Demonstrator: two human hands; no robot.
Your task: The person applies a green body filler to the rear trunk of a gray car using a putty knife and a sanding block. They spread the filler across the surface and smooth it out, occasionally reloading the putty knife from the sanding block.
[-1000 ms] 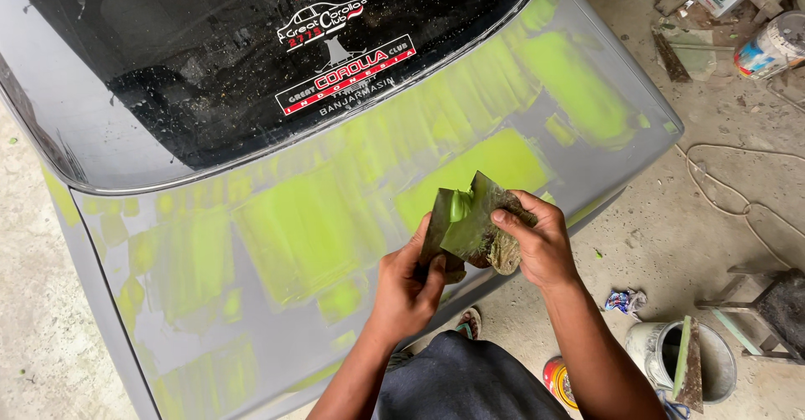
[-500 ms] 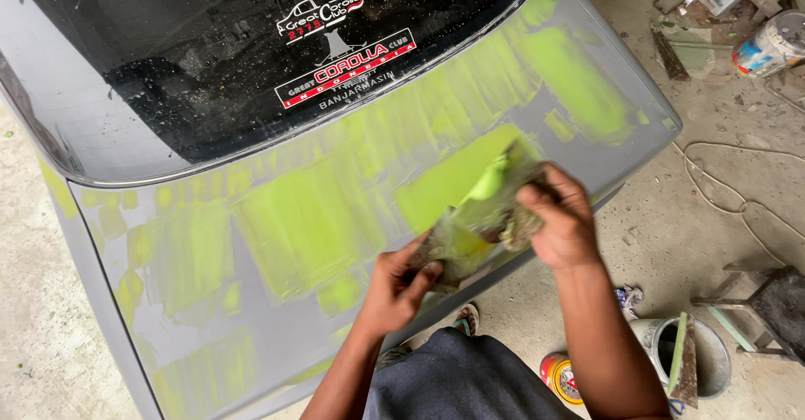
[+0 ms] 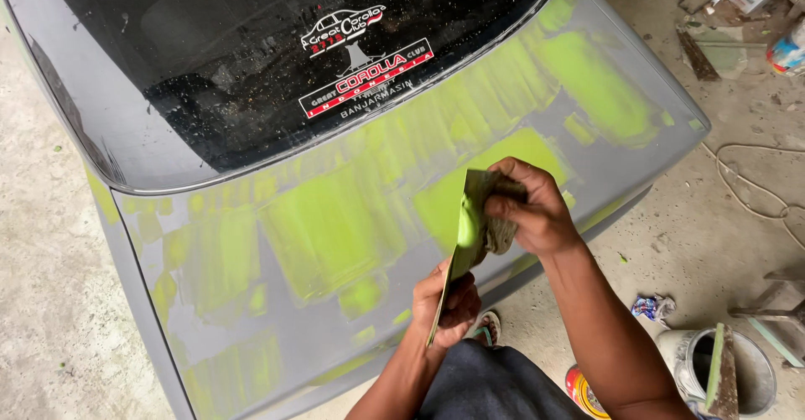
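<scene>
Since a moment earlier, when the board lay nearly flat under both my hands, I had tipped it up on edge over the trunk lid. That putty board (image 3: pixel 466 248) was a thin, flat piece, dull green-grey, smeared with bright yellow-green filler, and it showed mostly its narrow edge. My left hand (image 3: pixel 450 301) pinched its lower end from below, fingers wrapped around it. My right hand (image 3: pixel 527 210) was closed over a smaller scraper (image 3: pixel 501 229) caked with dried filler, pressed against the board's upper face, with a blob of fresh green filler right where the two met.

Beneath both hands stretched the grey trunk lid (image 3: pixel 251 361), patched all over with yellow-green filler, and above it the dark rear window (image 3: pixel 210 68) carrying white and red stickers. On the concrete floor (image 3: pixel 696 235) to my right stood a grey bucket (image 3: pixel 750 378) with a stick across it, a crumpled rag (image 3: pixel 652 308) near it, and a small tin (image 3: pixel 583 391) partly hidden behind my right forearm. A thin cable (image 3: pixel 759 194) trailed farther off. Nothing lay between the board and the lid.
</scene>
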